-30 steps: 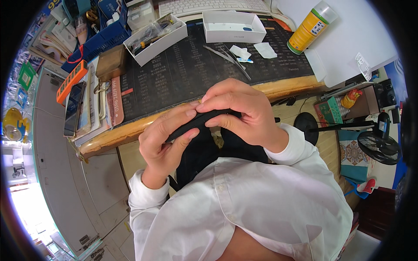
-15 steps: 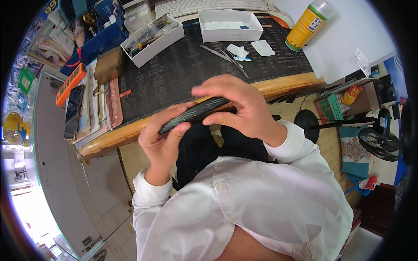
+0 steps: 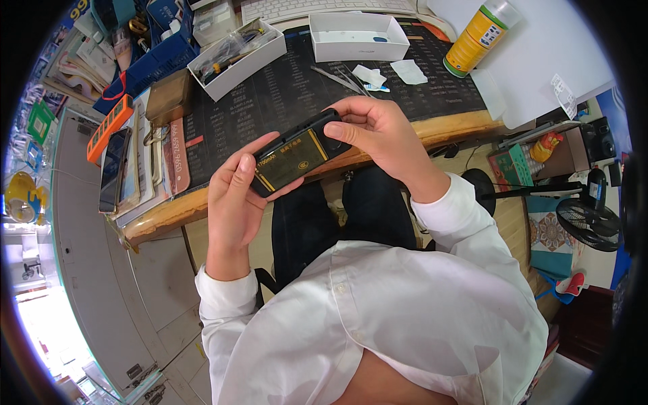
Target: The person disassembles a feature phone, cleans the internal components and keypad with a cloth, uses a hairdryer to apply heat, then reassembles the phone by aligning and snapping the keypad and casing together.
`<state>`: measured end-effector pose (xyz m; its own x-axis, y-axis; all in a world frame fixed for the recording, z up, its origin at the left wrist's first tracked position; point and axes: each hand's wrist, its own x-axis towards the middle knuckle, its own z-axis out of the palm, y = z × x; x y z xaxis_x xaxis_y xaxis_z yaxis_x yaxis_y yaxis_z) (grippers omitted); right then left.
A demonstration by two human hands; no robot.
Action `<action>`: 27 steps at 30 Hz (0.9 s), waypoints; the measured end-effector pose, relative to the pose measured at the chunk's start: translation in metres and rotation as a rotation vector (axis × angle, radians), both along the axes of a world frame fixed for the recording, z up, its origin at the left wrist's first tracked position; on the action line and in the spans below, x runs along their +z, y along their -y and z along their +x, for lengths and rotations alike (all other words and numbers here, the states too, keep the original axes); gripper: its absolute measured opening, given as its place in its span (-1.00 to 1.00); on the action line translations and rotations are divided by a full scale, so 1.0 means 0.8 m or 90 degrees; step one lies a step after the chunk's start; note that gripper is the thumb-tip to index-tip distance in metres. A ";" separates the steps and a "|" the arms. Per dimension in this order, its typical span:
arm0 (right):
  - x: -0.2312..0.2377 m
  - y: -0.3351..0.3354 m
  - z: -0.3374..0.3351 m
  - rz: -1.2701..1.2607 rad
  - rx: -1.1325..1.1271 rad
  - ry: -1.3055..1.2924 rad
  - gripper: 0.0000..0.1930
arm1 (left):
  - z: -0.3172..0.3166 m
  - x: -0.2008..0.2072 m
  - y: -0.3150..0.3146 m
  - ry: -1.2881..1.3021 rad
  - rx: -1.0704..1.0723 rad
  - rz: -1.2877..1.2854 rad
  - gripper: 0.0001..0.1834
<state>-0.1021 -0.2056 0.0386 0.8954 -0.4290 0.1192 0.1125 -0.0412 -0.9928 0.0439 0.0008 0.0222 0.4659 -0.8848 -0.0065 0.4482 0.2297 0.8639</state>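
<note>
Above my lap, at the desk's front edge, both hands hold a black mobile phone (image 3: 278,181). It is tilted, its right end higher in view. The face turned toward me shows a dark battery (image 3: 291,160) with gold print and gold stripes. My left hand (image 3: 233,192) is closed around the phone's left end, thumb on the near face and fingers along the edges. My right hand (image 3: 378,138) grips the right end, its thumb lying by a round dark part there. The fingers behind the phone are partly hidden.
On the dark desk mat (image 3: 256,101) lie tweezers (image 3: 336,79) and white paper scraps (image 3: 408,71). Behind are a white box of small parts (image 3: 239,75), an open white box (image 3: 359,55) and a yellow spray can (image 3: 476,40). Papers and another phone (image 3: 115,169) lie left; a fan (image 3: 587,219) stands right.
The phone has been turned from edge-on to show its battery side. My right hand has closed on the phone's right end, and its fingers no longer arch over the edge.
</note>
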 end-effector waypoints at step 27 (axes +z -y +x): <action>-0.017 -0.044 0.051 -0.395 -0.130 0.191 -0.79 | -0.012 -0.030 0.009 0.056 0.032 0.029 -0.50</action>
<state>-0.0611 -0.1704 0.0248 0.6950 -0.3577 0.6237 0.3066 -0.6372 -0.7071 0.0341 -0.0063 -0.0016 0.5107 -0.8598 -0.0034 0.3592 0.2097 0.9094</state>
